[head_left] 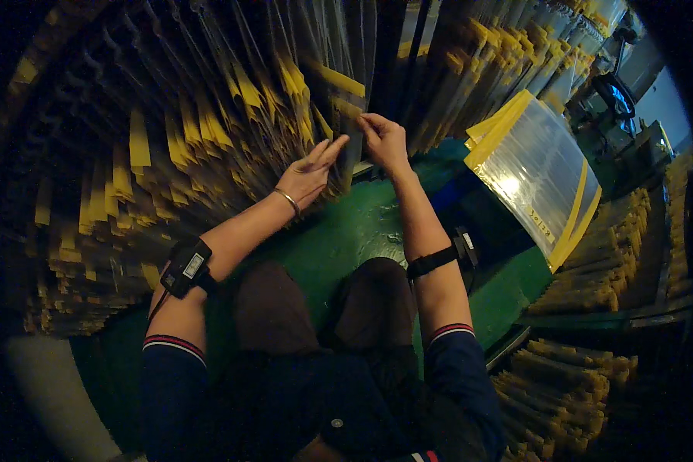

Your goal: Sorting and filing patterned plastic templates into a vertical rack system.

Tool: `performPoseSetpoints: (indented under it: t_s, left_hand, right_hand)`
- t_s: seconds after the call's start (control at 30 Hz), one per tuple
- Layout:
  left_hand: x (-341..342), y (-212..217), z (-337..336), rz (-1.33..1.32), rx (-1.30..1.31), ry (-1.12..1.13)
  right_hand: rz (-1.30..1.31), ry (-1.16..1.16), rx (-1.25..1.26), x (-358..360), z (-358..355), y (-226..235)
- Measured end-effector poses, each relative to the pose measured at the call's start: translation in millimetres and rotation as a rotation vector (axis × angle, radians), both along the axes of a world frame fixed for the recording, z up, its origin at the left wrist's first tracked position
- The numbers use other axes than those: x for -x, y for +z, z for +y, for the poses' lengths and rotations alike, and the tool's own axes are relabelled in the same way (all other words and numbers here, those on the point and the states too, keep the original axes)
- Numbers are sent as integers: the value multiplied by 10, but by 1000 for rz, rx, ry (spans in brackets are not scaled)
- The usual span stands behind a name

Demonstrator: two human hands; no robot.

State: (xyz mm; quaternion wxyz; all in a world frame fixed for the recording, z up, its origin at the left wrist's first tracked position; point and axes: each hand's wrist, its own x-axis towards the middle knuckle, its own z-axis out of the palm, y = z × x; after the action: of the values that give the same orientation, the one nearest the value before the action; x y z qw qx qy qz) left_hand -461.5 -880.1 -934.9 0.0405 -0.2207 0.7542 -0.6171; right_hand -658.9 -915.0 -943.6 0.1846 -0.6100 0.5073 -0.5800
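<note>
Among hanging sheets (231, 100), left hand (309, 173) flat, spread; right hand (383, 138) grip pinching one sheet (345, 104).

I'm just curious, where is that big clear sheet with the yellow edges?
In the head view, the clear sheet with yellow edges leans at the person's right, beyond the right hand, above the green floor.

Navy short sleeves with red-white striped cuffs, black strapped forearm devices, a thin metal bracelet (288, 202), brown trousers.

Hanging plastic sleeves (208, 146) are clear with yellow edge strips. The floor (346, 231) is glossy green. Navy shirt cuffs (173, 343) carry red-and-white stripes.
</note>
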Motion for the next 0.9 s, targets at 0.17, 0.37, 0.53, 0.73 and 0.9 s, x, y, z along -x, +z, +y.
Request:
performPoseSetpoints:
  t_s: [0.17, 0.37, 0.53, 0.73, 0.9]
  left_hand:
    - [-26, -33, 39, 69, -154, 122]
    - [-41, -18, 50, 156, -321, 85]
    - [36, 45, 70, 238, -360, 28]
    - [139, 90, 60, 277, -495, 54]
    - [88, -8, 19, 365, -360, -40]
  right_hand:
    - [88, -78, -52, 37, -8, 51]
    - [45, -64, -76, 45, 6, 94]
    - [-175, 114, -179, 155, -44, 5]
    - [-287, 179, -148, 129, -53, -33]
    - [-265, 154, -141, 126, -69, 2]
